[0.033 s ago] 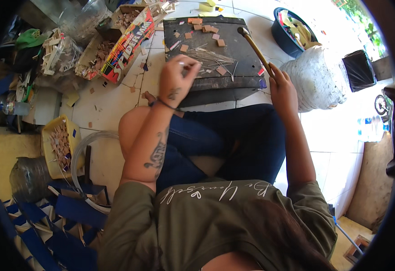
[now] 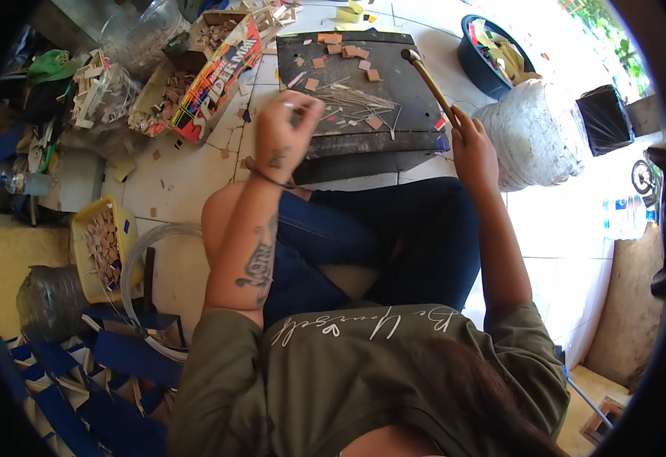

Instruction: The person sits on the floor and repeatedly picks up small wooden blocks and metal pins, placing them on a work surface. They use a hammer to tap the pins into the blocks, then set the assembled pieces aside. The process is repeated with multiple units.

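Note:
My right hand is closed round the lower end of a hammer, its long yellowish handle slanting up to a small metal head over the right part of a low black work block. Above the block's left front edge, my left hand is closed with thumb and fingertips together; what they pinch, if anything, is too small to make out. Thin wire pieces lie in a loose heap on the block to its right. Small brown wooden squares are scattered toward the block's far side.
Wooden pieces fill a printed carton at far left and a yellow basket nearer me. Beside the basket lies a wire coil. Blue pieces pile up at near left. A dark tub and wrapped white bundle stand right.
My left hand has shifted a little to the left, away from the wire pieces. The right hand and hammer have stayed nearly still.

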Demonstrator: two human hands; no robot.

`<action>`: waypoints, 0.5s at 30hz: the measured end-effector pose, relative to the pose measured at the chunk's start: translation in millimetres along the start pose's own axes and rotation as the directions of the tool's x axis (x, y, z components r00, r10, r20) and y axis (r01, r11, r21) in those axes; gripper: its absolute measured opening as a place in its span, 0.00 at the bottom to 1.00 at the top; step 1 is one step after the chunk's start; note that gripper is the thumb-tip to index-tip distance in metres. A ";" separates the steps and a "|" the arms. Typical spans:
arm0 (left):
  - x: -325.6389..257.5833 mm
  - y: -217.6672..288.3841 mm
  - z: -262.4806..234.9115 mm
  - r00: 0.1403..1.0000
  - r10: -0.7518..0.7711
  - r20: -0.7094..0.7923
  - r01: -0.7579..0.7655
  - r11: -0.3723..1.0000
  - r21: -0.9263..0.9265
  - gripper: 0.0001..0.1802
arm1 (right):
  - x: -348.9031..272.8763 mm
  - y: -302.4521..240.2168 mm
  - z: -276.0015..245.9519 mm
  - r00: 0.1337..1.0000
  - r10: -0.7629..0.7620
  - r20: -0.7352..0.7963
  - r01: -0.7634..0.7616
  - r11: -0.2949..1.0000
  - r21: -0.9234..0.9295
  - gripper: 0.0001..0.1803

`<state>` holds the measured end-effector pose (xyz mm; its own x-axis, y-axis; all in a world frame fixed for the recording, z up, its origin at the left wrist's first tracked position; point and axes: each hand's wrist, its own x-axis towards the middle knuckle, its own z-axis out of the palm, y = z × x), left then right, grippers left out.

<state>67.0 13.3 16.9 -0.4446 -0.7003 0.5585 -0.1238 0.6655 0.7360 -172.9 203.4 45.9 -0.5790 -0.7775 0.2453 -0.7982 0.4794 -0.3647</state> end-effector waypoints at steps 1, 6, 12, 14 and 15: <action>3.0 -7.4 -18.2 0.995 -0.009 -0.095 0.008 1.000 -0.002 0.08 | 4.5 2.9 8.7 1.000 0.010 0.003 -0.010 0.999 -0.037 0.22; -33.3 -87.4 -177.0 0.969 -0.117 -0.218 0.193 0.908 0.371 0.10 | 15.7 0.7 35.6 0.987 -0.110 -0.115 0.080 0.968 -0.237 0.23; -123.1 -165.5 -400.3 0.854 -0.298 -0.426 0.502 0.255 0.826 0.15 | 41.1 -50.3 57.8 0.895 -0.445 -0.041 0.445 0.895 0.016 0.18; -137.0 -170.8 -447.1 0.592 -0.577 -0.562 0.670 -0.035 0.741 0.16 | 53.5 -68.7 68.1 0.899 -0.430 0.076 0.433 0.901 -0.029 0.17; -138.8 -174.9 -456.9 0.591 -0.544 -0.596 0.654 -0.108 0.748 0.17 | 60.5 -74.8 71.9 0.879 -0.468 0.087 0.472 0.881 -0.036 0.17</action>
<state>555.7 -123.8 -14.6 0.3330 -0.9297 0.1575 -0.9414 -0.3373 -0.0007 -136.3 91.3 23.4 -0.1211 -0.9435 0.3084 -0.9825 0.0696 -0.1729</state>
